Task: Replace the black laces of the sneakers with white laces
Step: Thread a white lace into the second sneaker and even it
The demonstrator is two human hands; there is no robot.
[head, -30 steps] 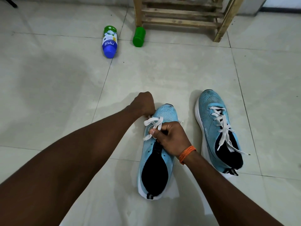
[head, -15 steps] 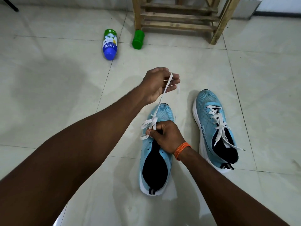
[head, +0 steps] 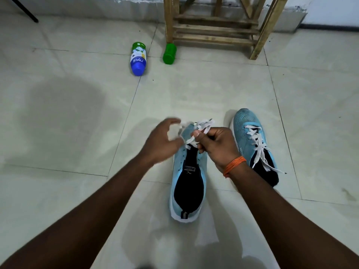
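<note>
Two light-blue sneakers lie on the tiled floor. The left sneaker (head: 189,183) has a white lace (head: 202,126) threaded only near its toe. My right hand (head: 215,145) pinches that lace above the shoe's front eyelets. My left hand (head: 162,141) is blurred just left of the lace, fingers curved in a loose ring; whether it holds the lace end is unclear. The right sneaker (head: 246,125) stands to the right, with a white lace (head: 259,146) threaded through it and ends hanging loose.
A blue, white and green bottle (head: 138,59) lies on the floor farther away, with a green cap (head: 169,53) beside it. A wooden rack (head: 215,28) stands against the back wall. A thin dark leg (head: 25,11) slants at the top left.
My left hand has come down from its raised pull and now sits beside the lace at the toe. My right hand has lifted slightly with the lace. The camera moved closer.
</note>
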